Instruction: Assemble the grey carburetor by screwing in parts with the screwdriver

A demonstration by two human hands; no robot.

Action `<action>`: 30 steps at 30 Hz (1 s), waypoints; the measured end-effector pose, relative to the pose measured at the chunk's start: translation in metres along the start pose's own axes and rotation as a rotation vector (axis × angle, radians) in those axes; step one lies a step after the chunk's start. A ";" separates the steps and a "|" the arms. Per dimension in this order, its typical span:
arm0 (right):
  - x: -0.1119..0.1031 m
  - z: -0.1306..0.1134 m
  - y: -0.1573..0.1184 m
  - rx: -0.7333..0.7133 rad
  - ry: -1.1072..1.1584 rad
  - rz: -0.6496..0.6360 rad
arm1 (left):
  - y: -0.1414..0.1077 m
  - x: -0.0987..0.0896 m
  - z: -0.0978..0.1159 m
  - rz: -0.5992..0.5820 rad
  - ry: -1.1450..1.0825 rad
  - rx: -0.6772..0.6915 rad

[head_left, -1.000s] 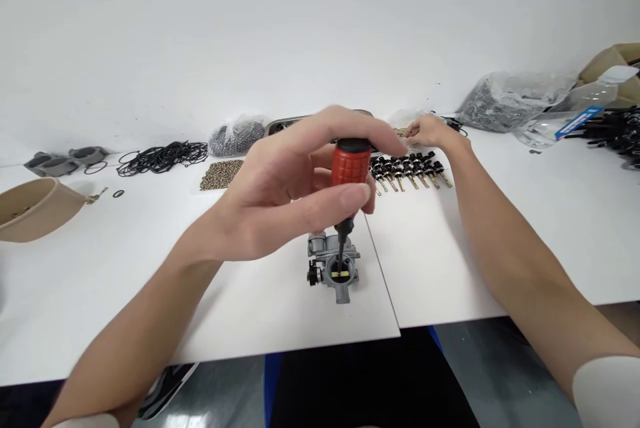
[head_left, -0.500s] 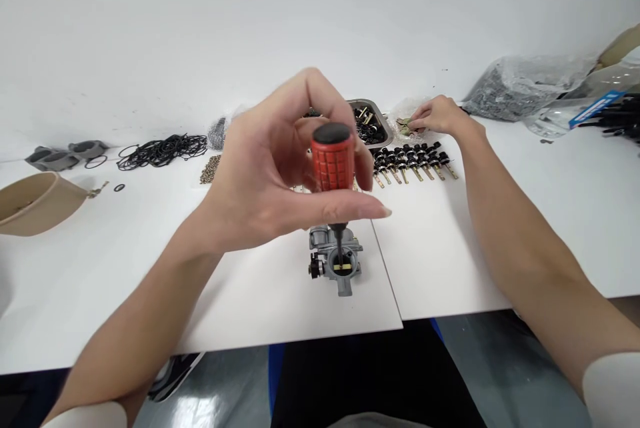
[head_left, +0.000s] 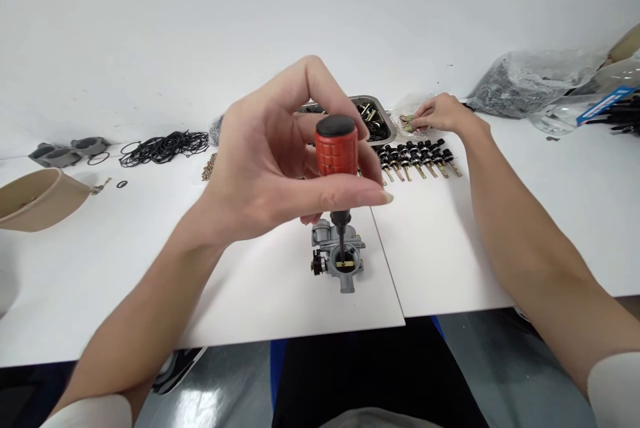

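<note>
My left hand (head_left: pixel 270 155) is closed around the red, black-capped handle of a screwdriver (head_left: pixel 337 148), held upright. Its shaft points down into the round bore of a grey metal carburetor (head_left: pixel 347 285), where the tip meets a brass-coloured strip (head_left: pixel 345 264) across the opening. A black fitting (head_left: pixel 319 263) sticks out of the carburetor's left side. Farther back, my right hand (head_left: pixel 437 115) pinches at some small, flat brass-coloured plates (head_left: pixel 407 124) lying on clear bubble wrap. The fingers partly cover these plates.
Behind my left hand stands a metal tray (head_left: pixel 387 135) of small parts. Rows of black-topped brass shafts (head_left: pixel 417 158) lie before it. To the left are black rubber rings (head_left: pixel 165 147), grey cups (head_left: pixel 90 146) and a beige bowl (head_left: pixel 55 198). A plastic bag (head_left: pixel 530 81) sits back right.
The view has shifted slightly. My left hand still holds the screwdriver in the carburetor, its fingers a little changed around the handle. My right hand stays at the brass-coloured plates.
</note>
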State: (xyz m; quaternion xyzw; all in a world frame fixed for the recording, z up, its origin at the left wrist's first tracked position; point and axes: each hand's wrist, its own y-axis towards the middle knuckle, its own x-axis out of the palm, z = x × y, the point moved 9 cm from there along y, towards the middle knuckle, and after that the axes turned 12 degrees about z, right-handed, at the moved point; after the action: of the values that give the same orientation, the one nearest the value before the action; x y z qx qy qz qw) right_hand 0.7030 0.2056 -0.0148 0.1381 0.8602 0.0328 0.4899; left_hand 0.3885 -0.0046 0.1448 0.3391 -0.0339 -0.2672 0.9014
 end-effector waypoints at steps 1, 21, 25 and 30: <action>0.000 0.000 0.001 0.003 -0.005 0.000 | 0.000 0.000 -0.002 0.007 -0.010 -0.012; -0.001 -0.001 0.000 -0.015 0.067 -0.035 | 0.001 0.002 0.003 -0.017 0.123 0.024; 0.000 0.001 0.001 -0.015 0.076 -0.035 | 0.000 0.001 0.007 -0.017 0.173 0.040; 0.000 0.000 0.001 -0.016 0.089 -0.028 | 0.000 0.001 0.014 -0.066 0.129 0.131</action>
State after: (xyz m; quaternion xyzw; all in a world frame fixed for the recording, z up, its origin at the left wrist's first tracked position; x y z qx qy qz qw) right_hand 0.7034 0.2067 -0.0145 0.1203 0.8826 0.0391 0.4527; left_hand 0.3862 -0.0130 0.1553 0.4148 0.0181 -0.2716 0.8682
